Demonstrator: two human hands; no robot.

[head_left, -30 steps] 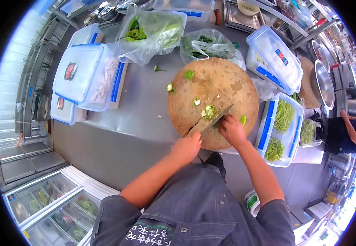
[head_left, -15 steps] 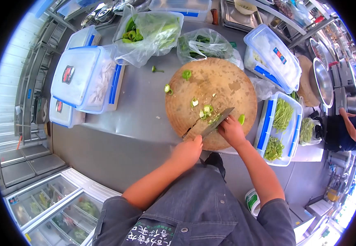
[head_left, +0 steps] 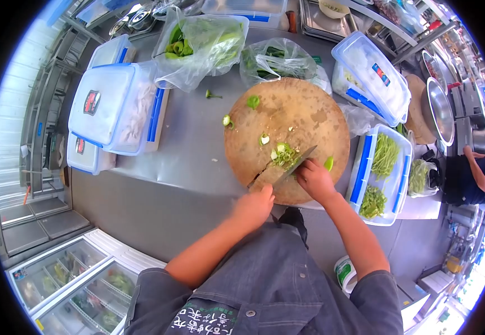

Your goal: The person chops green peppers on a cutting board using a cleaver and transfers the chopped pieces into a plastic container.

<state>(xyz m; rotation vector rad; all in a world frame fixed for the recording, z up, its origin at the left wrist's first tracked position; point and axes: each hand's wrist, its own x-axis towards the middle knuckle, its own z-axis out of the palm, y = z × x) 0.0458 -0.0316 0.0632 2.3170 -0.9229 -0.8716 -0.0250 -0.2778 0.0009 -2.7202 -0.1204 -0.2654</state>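
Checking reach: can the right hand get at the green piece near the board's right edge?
Likely yes: the green piece lies uncovered on the board just beside the right hand, with the knife on that hand's other side.

White characters (head_left: 197,320) on the grey apron (head_left: 264,273) blur past reading; labels (head_left: 91,103) on the lidded boxes (head_left: 108,111) likewise.

At one round chopping board (head_left: 295,114) I count one left hand (head_left: 257,202), one right hand (head_left: 314,176) and one knife (head_left: 290,171). On the desk (head_left: 184,131): one green stem (head_left: 211,95), two plastic bags (head_left: 193,72) of green vegetables beyond the board, one open box (head_left: 359,183) with two heaps of greens (head_left: 386,154).
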